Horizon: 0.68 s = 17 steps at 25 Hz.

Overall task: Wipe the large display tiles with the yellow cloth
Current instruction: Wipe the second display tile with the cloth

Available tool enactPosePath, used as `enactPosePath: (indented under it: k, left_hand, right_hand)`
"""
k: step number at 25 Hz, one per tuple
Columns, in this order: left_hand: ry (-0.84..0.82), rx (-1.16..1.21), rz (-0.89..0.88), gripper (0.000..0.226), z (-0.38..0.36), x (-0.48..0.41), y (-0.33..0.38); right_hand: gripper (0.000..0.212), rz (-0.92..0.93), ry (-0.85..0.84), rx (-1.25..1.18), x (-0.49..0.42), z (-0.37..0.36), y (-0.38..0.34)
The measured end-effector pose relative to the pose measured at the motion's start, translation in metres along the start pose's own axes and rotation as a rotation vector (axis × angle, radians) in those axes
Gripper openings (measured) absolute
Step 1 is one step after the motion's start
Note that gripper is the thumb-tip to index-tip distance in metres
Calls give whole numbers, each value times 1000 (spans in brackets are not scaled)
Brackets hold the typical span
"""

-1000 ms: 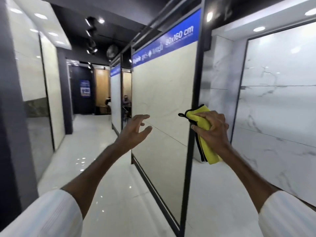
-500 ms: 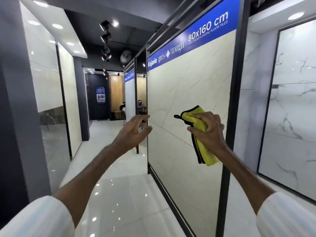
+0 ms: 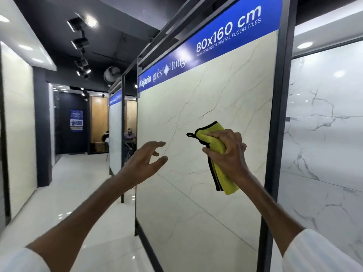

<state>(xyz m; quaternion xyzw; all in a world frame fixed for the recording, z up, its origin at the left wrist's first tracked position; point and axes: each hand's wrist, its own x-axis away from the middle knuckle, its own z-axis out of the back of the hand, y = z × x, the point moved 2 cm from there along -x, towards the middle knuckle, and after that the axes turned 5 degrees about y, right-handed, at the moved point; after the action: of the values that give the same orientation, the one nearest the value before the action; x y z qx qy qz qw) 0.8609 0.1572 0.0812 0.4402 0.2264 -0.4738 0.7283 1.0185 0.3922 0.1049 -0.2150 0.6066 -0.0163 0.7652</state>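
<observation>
A head-height view down a tile showroom aisle. Straight ahead stands a tall cream tile (image 3: 206,107) with thin grey-brown veins and a fine joint line slanting across its lower half, set upright in a black metal frame (image 3: 280,118). A blue banner (image 3: 196,54) with white lettering, partly reading "DIGITAL FLOOR TILES", runs along its top. The right hand (image 3: 228,154) grips a folded yellow cloth (image 3: 225,179) with black edging. Its fingers curl over the cloth's upper part, and the lower folds hang below the wrist. The cloth is in front of the middle of the tile, right of centre; whether it presses on the surface cannot be told. The left hand (image 3: 141,163) is held out in front of the tile's left side, fingers spread and holding nothing; its fingertips are blurred, so contact with the tile is unclear. To the right of the frame is a white marble wall (image 3: 324,138) with grey veins. To the left, a glossy white floor (image 3: 68,203) reflects the ceiling lights and leads past a second framed panel (image 3: 115,134) toward a dark back wall with a blue poster (image 3: 76,120). Black spotlights (image 3: 80,46) hang from the dark ceiling, and a round fan (image 3: 112,73) sits beside the frames. Two seated people (image 3: 129,135) at the far end are too small to make out. White sleeves (image 3: 314,252) are cut off at the bottom corners, and the tile's foot runs out of view.
</observation>
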Motion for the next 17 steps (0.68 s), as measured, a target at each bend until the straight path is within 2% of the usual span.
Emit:
enactPosePath:
  k: [2, 4, 10, 14, 17]
  left_hand:
    - [-17, 38, -75, 69, -17, -39, -22]
    - [-3, 125, -141, 73, -37, -79, -43]
    - [-129, 351, -351, 67, -101, -181, -73]
    - [-66, 533, -451, 47, -142, -236, -60]
    - [-41, 573, -562, 55, -174, -256, -47]
  right_hand:
    - [39, 17, 33, 69, -19, -18, 20]
    - [39, 21, 78, 159, -34, -30, 36]
    - [45, -19, 217, 458, -71, -33, 60]
    - [42, 30, 309, 644, -82, -11, 57]
    - [40, 73, 298, 747, -84, -3, 62]
